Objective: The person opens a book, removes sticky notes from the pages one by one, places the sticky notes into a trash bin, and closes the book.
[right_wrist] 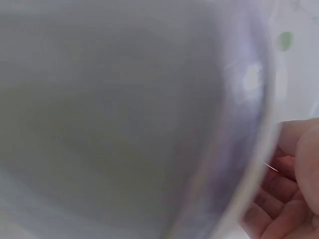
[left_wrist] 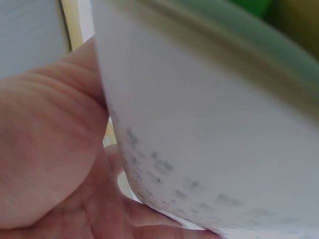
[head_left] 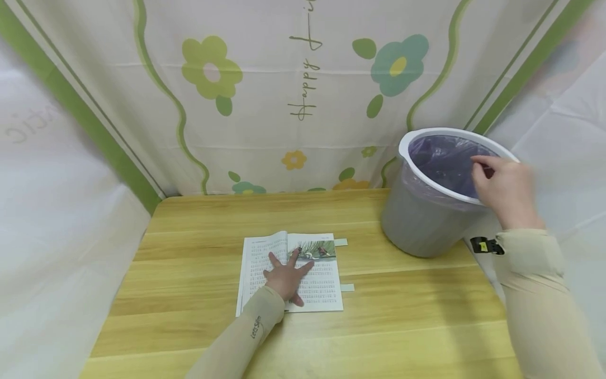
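1. Head: "Happy" runs sideways up the curtain (head_left: 265, 126); lettering on the sleeve (head_left: 256, 327) is unclear. Left hand (head_left: 284, 281) spreads flat over the open book (head_left: 319, 279) on the desk (head_left: 383, 321); right hand (head_left: 508, 187), fingers bent, is over the bin (head_left: 421, 226), grip impossible to tell.
2. Left wrist: a page (left_wrist: 199, 94) blocks much, print blurred.
3. Right wrist: bin dominates, hand cut off.

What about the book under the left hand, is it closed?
No, the book lies open on the table, with the left hand spread over it.
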{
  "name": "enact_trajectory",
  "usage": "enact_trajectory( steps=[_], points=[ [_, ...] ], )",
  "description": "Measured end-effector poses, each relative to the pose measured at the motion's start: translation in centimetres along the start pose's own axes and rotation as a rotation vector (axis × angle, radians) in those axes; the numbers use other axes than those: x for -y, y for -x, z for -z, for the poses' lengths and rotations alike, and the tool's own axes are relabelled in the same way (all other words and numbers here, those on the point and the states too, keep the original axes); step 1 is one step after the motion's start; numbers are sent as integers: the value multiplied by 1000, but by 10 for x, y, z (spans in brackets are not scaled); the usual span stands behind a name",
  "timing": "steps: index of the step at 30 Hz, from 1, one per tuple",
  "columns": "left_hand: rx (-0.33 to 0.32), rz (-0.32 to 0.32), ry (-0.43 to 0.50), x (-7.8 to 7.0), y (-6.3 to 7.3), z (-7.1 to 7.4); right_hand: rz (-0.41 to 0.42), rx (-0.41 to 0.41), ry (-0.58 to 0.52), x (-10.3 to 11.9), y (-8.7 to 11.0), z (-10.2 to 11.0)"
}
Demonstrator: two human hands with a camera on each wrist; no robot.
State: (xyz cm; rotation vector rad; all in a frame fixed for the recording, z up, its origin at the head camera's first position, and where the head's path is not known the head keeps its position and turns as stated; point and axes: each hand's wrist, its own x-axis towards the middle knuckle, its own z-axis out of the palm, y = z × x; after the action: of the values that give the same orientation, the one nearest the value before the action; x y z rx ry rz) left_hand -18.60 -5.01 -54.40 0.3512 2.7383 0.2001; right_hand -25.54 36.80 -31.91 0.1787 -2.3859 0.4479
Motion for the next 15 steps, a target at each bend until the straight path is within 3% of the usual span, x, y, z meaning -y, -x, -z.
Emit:
enact_trajectory(
  steps=[5, 8, 12, 15],
  points=[
    [3, 6, 7, -1, 1, 2, 79, -208, -102, 27, 15, 6],
    [3, 11, 11, -1, 1, 2, 78, -291, -164, 44, 31, 5],
    [-7, 13, 68, 1, 3, 0, 41, -318, -230, 64, 63, -7],
    [-26, -2, 112, 6, 4, -6, 10, -266, -281, 77, 94, -28]
  ],
)
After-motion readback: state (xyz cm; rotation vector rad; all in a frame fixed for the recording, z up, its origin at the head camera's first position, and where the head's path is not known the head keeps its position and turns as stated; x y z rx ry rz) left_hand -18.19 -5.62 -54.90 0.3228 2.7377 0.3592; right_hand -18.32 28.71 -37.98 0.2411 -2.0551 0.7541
